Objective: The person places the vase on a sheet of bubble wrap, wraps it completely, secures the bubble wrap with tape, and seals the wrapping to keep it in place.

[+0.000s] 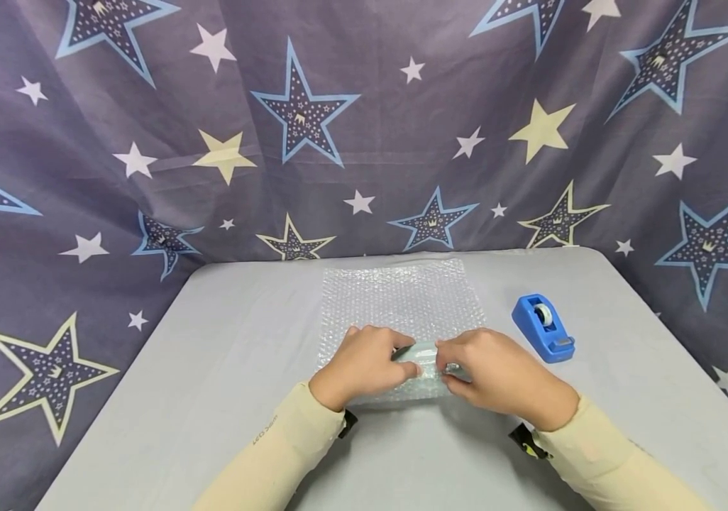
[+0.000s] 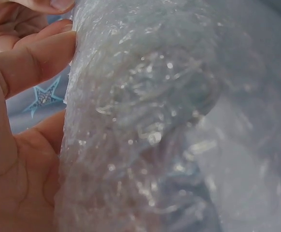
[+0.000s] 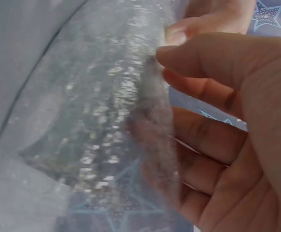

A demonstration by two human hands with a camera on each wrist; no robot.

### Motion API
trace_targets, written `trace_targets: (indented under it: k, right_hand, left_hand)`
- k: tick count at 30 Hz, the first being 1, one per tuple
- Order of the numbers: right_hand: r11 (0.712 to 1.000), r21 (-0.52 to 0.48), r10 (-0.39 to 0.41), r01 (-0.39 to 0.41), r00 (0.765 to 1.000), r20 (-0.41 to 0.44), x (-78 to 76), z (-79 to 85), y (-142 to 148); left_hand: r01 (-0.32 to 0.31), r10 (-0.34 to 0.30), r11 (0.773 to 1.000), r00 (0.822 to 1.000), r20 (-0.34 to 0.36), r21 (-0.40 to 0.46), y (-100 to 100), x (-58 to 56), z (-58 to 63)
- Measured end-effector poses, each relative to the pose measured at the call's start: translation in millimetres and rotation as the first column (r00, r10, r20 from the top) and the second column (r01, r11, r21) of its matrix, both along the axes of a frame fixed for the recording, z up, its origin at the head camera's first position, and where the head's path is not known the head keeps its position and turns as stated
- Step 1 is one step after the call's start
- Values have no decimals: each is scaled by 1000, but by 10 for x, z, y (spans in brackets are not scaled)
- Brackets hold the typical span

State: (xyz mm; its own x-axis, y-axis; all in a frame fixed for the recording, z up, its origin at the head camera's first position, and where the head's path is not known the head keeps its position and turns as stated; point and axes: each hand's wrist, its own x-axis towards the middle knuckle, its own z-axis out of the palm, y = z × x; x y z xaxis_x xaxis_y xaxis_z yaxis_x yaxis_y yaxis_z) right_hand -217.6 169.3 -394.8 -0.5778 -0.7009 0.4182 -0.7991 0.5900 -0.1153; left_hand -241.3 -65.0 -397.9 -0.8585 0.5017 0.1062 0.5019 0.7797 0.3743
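A sheet of bubble wrap (image 1: pixel 396 298) lies on the table, its near edge lifted and folded over a pale green, glossy object (image 1: pixel 426 349). Through the plastic, in the right wrist view, the greenish object (image 3: pixel 65 140) shows only blurred, so its kind is unclear. My left hand (image 1: pixel 369 362) pinches the raised edge of the wrap on the left. Close beside it, my right hand (image 1: pixel 498 370) grips the same edge between thumb and fingers. In the left wrist view the wrap (image 2: pixel 145 106) fills most of the picture and hides part of the fingers.
To the right of the wrap stands a blue tape dispenser (image 1: pixel 543 328) with a roll of clear tape in it. A pale grey cloth covers the table (image 1: pixel 230 355). Behind and at both sides hangs a dark curtain (image 1: pixel 377 128) printed with stars.
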Motion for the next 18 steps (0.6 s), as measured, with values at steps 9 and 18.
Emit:
trace_targets:
  k: [9, 18]
  right_hand:
    - [999, -48, 0, -3, 997, -71, -10, -120, 12]
    - [998, -54, -47, 41, 992, -115, -8, -184, 38]
  left_hand:
    - [14, -14, 1000, 1000, 6, 9, -3, -15, -30]
    - [1, -1, 1000, 1000, 26, 3, 5, -20, -12]
